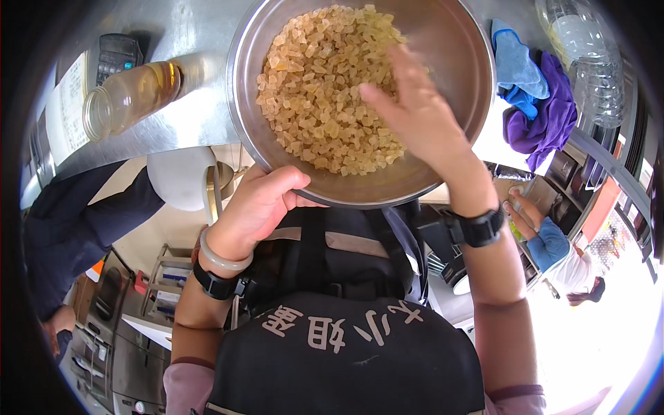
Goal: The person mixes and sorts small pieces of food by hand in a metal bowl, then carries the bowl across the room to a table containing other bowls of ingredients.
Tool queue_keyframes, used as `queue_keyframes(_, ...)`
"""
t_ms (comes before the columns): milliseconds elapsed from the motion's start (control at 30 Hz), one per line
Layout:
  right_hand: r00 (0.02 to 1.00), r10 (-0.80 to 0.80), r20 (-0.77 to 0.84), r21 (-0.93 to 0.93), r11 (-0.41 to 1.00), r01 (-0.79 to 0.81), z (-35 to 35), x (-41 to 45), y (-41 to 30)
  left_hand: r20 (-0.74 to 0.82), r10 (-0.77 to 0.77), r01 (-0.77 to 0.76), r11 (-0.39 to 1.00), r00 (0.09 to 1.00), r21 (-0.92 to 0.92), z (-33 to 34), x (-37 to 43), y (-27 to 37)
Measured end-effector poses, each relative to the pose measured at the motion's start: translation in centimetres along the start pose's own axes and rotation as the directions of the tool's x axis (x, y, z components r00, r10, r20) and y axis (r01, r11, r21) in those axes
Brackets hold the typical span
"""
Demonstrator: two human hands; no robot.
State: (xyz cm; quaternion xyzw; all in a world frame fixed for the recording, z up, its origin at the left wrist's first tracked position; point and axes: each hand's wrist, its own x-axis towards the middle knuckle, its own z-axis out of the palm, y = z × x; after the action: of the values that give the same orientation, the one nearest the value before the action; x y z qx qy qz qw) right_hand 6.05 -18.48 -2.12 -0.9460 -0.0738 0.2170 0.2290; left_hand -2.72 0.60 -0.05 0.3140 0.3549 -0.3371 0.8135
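A wide stainless steel bowl (456, 62) is tilted before me, its near rim over my apron. Many small amber, translucent lumps (321, 93), like rock sugar or resin, lie gathered on its left side. My left hand (270, 197) grips the near-left rim, thumb over the edge and fingers beneath. Over the right edge of the lumps my right hand (420, 109) is spread, blurred by motion, with no lump seen in its grasp. Whether its fingertips touch the lumps cannot be told.
A glass jar (135, 98) with amber liquid, a calculator (118, 56) and a written sheet (67, 109) lie left on the metal table (202, 31). Right are blue (519, 67) and purple (544, 114) cloths and a clear plastic bottle (586, 62). Other people (93, 223) are at both sides.
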Motion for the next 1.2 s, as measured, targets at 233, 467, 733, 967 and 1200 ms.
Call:
queue_keyframes(233, 0.835, -0.367, 0.409, -0.049, 0.906, 0.421, -0.2, -2.6, -2.8, -0.031, 0.007, -0.008, 1.000, 1.000, -0.003, -0.9, 0.1, -0.2)
queue_keyframes(467, 0.934, -0.335, 0.127, -0.409, 0.840, 0.357, -1.7, 0.0, 0.0, 0.010, -0.025, 0.025, 1.000, 1.000, 0.016, -0.4, -0.2, 0.2)
queue_keyframes(733, 0.885, -0.415, 0.209, -0.222, 0.862, 0.456, 1.0, -1.8, -3.4, -0.015, 0.001, -0.001, 1.000, 1.000, -0.007, -0.3, 0.1, 0.2)
queue_keyframes(967, 0.971, -0.216, 0.103, -0.422, 0.874, 0.239, -1.7, -0.8, -0.6, 0.047, -0.037, 0.036, 0.999, 0.998, 0.022, -0.9, 0.1, 0.1)
queue_keyframes(1200, 0.913, -0.373, 0.164, -0.124, 0.911, 0.394, 1.7, -2.8, -4.6, 0.040, -0.047, 0.047, 0.999, 0.998, 0.011, -0.9, 0.5, 0.1)
